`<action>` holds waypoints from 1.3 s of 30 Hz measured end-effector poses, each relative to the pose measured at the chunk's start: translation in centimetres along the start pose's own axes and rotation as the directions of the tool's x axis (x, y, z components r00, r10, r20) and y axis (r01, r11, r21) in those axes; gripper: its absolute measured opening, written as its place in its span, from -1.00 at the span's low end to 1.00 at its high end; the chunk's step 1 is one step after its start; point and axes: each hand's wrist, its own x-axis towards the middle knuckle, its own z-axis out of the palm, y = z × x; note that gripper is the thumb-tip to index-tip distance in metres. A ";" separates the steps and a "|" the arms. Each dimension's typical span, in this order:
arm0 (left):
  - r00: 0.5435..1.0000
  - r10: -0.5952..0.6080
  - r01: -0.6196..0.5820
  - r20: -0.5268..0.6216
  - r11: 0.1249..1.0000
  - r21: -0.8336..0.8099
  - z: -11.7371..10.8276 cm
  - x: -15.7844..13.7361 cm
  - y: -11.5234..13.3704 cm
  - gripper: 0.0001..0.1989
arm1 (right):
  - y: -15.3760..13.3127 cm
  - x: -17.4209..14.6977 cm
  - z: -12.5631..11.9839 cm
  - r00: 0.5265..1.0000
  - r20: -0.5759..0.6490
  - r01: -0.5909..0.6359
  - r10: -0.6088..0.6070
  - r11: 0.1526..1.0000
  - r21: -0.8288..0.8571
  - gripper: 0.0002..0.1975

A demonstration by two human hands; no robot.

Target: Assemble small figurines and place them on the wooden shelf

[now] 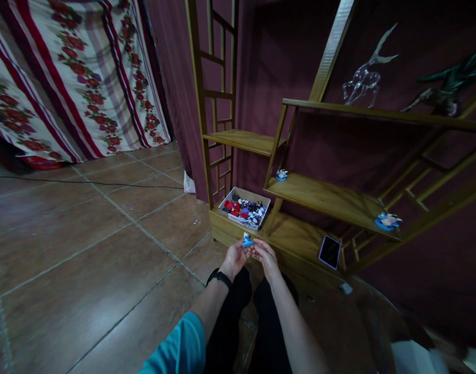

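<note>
Between my two hands is a small blue-and-white figurine (247,240) on a blue base, held just in front of the shelf's lowest board. My left hand (236,256) has its fingers closed round the figurine's base from the left. From the right, the fingertips of my right hand (265,254) pinch the same base. Just beyond my hands, a shallow cardboard box (248,225) holds several small red, black, white and purple figures. One similar figurine (282,175) stands at the left end of the middle shelf, another figurine (388,221) at its right end.
The wooden display shelf (315,200) rises ahead with lattice sides. A tablet (330,252) leans at its lower right. A clear deer ornament (362,80) and a dark sculpture (444,91) stand on the upper board. A black cable (105,183) crosses the tiled floor on the left.
</note>
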 end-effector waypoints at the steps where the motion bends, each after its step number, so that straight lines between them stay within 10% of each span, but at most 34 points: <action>1: 1.000 0.004 -0.004 -0.003 1.000 0.001 0.0 0.0 0.0 -0.83 | -0.1 -0.1 0.0 1.000 0.001 -0.002 0.002 1.000 0.004 -0.69; 22: 0.995 0.027 -0.034 -0.095 0.997 -0.071 -0.5 0.2 -0.2 -0.85 | 0.3 0.2 -0.8 0.998 -0.034 -0.056 0.058 0.997 0.050 -0.72; 39: 0.986 0.164 -0.161 0.002 0.962 0.219 0.1 0.3 -1.4 -0.71 | 1.5 1.1 -1.3 0.998 -0.038 0.044 -0.044 0.999 -0.003 -0.59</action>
